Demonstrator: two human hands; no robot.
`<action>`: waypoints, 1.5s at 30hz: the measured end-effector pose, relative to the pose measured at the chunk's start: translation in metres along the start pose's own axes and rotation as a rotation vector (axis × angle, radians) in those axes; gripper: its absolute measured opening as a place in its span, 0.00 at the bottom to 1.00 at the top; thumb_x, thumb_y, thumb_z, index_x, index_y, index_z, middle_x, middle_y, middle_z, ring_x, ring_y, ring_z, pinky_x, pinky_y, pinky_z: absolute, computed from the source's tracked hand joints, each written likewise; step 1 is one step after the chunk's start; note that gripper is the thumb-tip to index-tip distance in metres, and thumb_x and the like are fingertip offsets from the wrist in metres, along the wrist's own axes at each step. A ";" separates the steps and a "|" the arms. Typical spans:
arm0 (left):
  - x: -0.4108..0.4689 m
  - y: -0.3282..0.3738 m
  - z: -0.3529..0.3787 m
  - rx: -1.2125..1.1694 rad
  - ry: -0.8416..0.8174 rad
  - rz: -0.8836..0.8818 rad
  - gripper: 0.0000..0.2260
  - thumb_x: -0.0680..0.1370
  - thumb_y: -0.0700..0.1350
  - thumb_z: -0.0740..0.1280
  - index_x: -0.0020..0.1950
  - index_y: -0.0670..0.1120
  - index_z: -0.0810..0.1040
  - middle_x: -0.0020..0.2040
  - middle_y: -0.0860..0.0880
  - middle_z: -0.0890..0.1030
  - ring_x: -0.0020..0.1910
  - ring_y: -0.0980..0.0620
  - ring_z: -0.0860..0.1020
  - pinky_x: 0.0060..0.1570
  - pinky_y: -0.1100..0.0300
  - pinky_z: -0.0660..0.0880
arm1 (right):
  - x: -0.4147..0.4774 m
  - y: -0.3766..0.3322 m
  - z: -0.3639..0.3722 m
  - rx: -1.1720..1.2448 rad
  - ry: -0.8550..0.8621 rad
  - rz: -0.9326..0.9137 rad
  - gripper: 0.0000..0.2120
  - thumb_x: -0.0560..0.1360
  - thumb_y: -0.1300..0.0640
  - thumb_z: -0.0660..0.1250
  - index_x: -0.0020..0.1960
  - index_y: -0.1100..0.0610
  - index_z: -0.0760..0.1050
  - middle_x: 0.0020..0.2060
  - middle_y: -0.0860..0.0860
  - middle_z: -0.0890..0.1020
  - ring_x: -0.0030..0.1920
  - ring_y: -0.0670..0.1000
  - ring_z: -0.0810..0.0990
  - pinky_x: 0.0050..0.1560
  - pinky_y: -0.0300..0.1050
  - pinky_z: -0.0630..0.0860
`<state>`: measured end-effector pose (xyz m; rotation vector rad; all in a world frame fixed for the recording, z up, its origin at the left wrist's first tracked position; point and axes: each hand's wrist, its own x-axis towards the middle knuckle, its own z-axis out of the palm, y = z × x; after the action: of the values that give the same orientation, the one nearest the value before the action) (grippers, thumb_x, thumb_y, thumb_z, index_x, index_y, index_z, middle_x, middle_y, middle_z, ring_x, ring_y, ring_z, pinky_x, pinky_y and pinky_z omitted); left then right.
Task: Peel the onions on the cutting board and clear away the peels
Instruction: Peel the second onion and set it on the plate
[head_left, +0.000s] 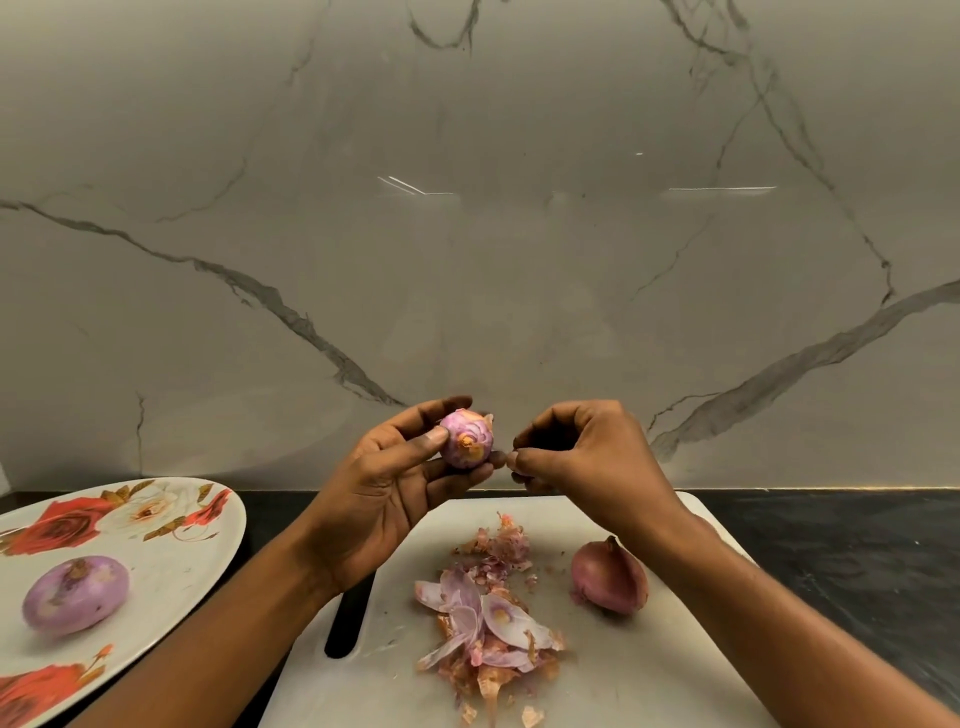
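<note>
My left hand (387, 488) holds a small, mostly peeled purple onion (466, 439) between thumb and fingers, raised above the far edge of the white cutting board (649, 670). My right hand (576, 452) is just to the right of the onion with fingers curled and fingertips pinched together beside it; whether a bit of skin is in the pinch is too small to tell. An unpeeled red onion (609, 576) lies on the board's right part. A heap of purple and papery peels (491, 618) covers the board's middle.
A flowered plate (171, 551) at the left carries one peeled onion (75, 594). The dark countertop (841, 540) runs along a marble wall (467, 234) behind. A dark slot-shaped handle (345, 626) is at the board's left edge.
</note>
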<state>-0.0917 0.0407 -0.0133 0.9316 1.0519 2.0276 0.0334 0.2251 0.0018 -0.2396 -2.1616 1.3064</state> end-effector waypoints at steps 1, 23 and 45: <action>0.001 -0.001 0.000 0.010 0.019 0.003 0.20 0.82 0.36 0.63 0.74 0.39 0.74 0.70 0.35 0.79 0.65 0.31 0.81 0.62 0.46 0.81 | 0.000 0.000 0.000 0.030 -0.008 0.008 0.03 0.75 0.67 0.78 0.47 0.62 0.86 0.38 0.56 0.88 0.39 0.52 0.89 0.43 0.47 0.87; -0.002 -0.004 0.001 0.206 -0.033 0.091 0.23 0.78 0.36 0.67 0.75 0.41 0.75 0.71 0.41 0.79 0.69 0.39 0.80 0.64 0.51 0.80 | -0.006 -0.013 0.002 0.425 -0.251 0.311 0.08 0.79 0.61 0.74 0.53 0.67 0.85 0.44 0.63 0.88 0.47 0.60 0.90 0.49 0.47 0.88; -0.004 -0.001 0.001 0.171 -0.097 0.085 0.24 0.78 0.37 0.69 0.75 0.42 0.76 0.72 0.38 0.78 0.69 0.37 0.79 0.65 0.50 0.80 | -0.007 -0.022 -0.002 0.432 -0.284 0.321 0.07 0.79 0.61 0.73 0.52 0.66 0.85 0.45 0.65 0.88 0.47 0.61 0.90 0.46 0.45 0.87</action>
<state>-0.0892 0.0382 -0.0146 1.1689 1.1630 1.9621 0.0434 0.2131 0.0183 -0.2427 -2.0521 2.0599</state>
